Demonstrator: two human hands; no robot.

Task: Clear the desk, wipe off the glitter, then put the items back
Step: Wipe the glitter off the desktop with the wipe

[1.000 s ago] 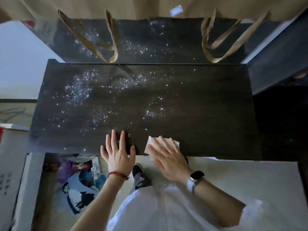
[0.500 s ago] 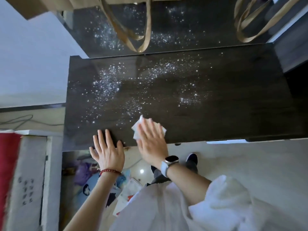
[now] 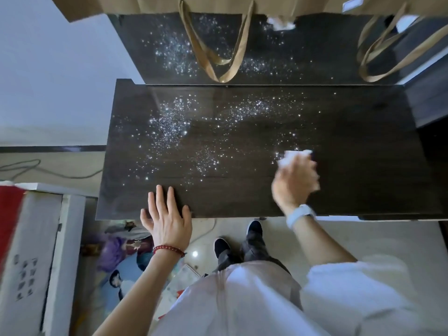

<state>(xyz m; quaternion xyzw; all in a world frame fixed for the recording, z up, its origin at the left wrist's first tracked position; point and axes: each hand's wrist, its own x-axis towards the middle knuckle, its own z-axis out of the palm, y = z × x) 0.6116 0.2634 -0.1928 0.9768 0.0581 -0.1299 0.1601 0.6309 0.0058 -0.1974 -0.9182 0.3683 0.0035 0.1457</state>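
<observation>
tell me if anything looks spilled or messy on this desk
Yes: silvery glitter is scattered over the dark desk, thickest left of centre. The right hand presses a white wipe at its right fringe.

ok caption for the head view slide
Right hand wipes glitter off the dark desk with a white tissue.
</observation>
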